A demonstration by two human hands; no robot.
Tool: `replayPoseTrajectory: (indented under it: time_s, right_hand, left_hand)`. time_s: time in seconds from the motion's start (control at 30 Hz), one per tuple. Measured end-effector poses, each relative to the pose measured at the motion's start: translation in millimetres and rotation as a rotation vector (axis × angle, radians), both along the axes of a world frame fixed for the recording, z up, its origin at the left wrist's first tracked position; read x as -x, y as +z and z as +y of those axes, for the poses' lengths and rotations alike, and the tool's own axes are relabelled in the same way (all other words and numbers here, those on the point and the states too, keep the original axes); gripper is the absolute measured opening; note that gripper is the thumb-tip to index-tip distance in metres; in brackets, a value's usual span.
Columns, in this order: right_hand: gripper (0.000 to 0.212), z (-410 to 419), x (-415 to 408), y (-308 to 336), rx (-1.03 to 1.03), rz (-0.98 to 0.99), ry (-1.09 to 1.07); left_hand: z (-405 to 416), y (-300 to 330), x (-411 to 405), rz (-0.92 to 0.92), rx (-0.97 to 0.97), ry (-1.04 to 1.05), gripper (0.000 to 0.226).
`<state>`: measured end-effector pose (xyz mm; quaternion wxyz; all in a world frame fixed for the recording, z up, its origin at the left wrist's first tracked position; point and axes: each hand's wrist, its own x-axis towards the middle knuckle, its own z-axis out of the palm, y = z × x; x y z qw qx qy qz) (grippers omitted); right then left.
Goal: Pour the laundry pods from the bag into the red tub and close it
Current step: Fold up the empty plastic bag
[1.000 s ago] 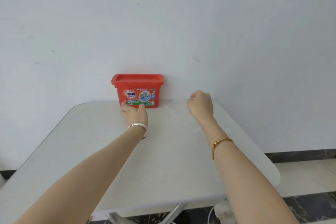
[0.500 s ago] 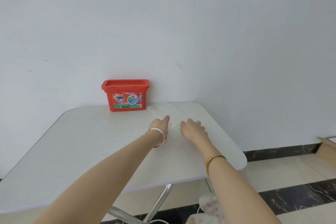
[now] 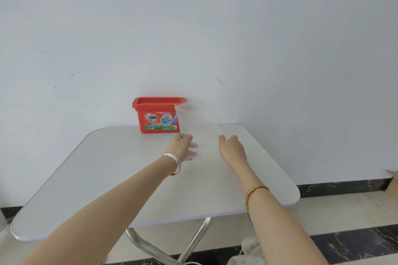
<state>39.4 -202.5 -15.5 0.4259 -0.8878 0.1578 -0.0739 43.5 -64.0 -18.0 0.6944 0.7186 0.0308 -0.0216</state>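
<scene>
The red laundry-pod tub [image 3: 158, 115] stands at the back of the white table [image 3: 103, 180], against the wall, with its lid down. A clear, see-through plastic bag [image 3: 201, 130] is held up between my hands, and its upper left corner overlaps the tub's right side. No pods show inside the bag. My left hand [image 3: 182, 146] grips the bag's left lower edge, its fingers seen through the plastic. My right hand [image 3: 232, 149] grips the right lower edge.
The table has rounded corners and crossed metal legs [image 3: 193, 241]. A white wall runs close behind the tub. The corner of a cardboard box [image 3: 392, 179] sits on the floor at the far right, and a pale cloth [image 3: 251, 250] lies under the table's front.
My left hand left the tub and both hands came together on the flat bag to its right. The bag now rises off the table in front of the tub's right side.
</scene>
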Motion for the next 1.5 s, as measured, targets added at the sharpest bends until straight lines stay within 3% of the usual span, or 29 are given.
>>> replayPoseTrajectory:
  time_s: [0.23, 0.4, 0.57, 0.77, 0.93, 1.07, 1.17, 1.33, 1.5]
  right_hand:
    - [0.038, 33.6, -9.8, 4.5, -0.326, -0.272, 0.107]
    - [0.033, 54.1, -3.2, 1.0, -0.241, -0.447, 0.163]
    - [0.04, 67.5, 1.5, 0.3, -0.083, -0.559, 0.18]
    - [0.034, 69.7, 6.3, -1.1, 0.083, -0.557, 0.159]
    - [0.04, 69.1, 9.5, -0.4, 0.056, -0.541, 0.159]
    - [0.04, 71.5, 9.3, -3.4, 0.055, -0.525, 0.174]
    - [0.035, 70.1, 7.2, -8.8, -0.059, -0.508, 0.231]
    - [0.02, 69.5, 6.6, 8.5, -0.554, -0.35, 0.401]
    - [0.014, 68.7, 7.9, 18.0, -0.637, -0.394, 0.521]
  left_hand:
    - [42.8, 0.1, 9.7, -0.118, 0.108, 0.055, 0.011]
    - [56.6, -2.4, 10.9, -0.183, 0.101, 0.257, 0.025]
    - [65.4, -4.3, 11.4, -0.287, -0.025, 0.395, 0.035]
    - [71.3, -3.9, 13.1, -0.395, -0.169, 0.473, 0.036]
    - [79.9, -4.5, 13.8, -0.472, -0.433, 0.478, 0.036]
    - [83.1, -7.7, 13.5, -0.487, -0.461, 0.481, 0.037]
    - [88.4, -11.8, 14.0, -0.493, -0.45, 0.493, 0.036]
    - [102.2, -18.6, 15.4, -0.525, -0.355, 0.447, 0.032]
    - [107.0, -11.4, 25.0, -0.416, -0.042, 0.209, 0.018]
